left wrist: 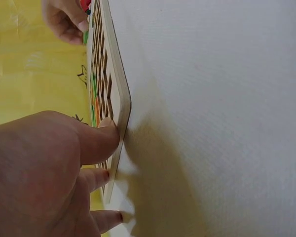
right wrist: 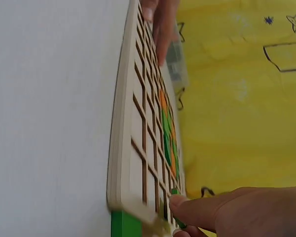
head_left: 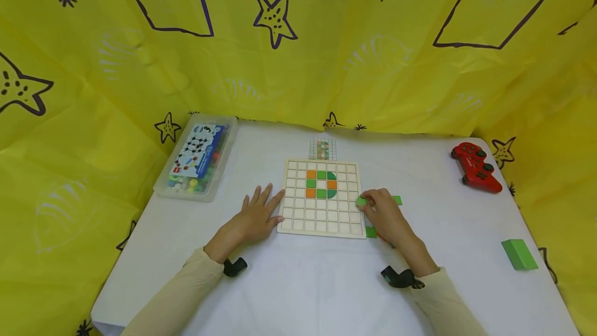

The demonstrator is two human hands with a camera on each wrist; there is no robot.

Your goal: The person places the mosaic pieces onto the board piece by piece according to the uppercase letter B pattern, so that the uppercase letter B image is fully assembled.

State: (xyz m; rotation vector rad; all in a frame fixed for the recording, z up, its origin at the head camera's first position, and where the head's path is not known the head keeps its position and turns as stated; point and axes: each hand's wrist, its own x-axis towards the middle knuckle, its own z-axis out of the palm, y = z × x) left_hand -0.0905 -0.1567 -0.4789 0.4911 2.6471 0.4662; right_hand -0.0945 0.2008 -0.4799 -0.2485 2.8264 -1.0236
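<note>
A wooden grid board point(head_left: 322, 214) lies on the white table, with orange, green and dark green tiles point(head_left: 321, 193) set in a ring in its upper part. My left hand point(head_left: 254, 221) rests at the board's left edge, fingers spread, its thumb touching the rim in the left wrist view. At the right edge, my right hand point(head_left: 384, 217) pinches a small green tile point(head_left: 360, 201) between thumb and finger, over the grid. Another green piece point(head_left: 397, 200) shows beyond that hand. Below it, a green piece point(head_left: 371, 232) lies against the board's corner, with some orange partly hidden by the hand.
Behind the board lies a small printed grid card point(head_left: 323, 149). A clear plastic box point(head_left: 212, 191) of colourful parts stands at the back left. To the right are a red game controller point(head_left: 475, 167) and a green block point(head_left: 520, 254). A yellow curtain point(head_left: 298, 82) surrounds the table.
</note>
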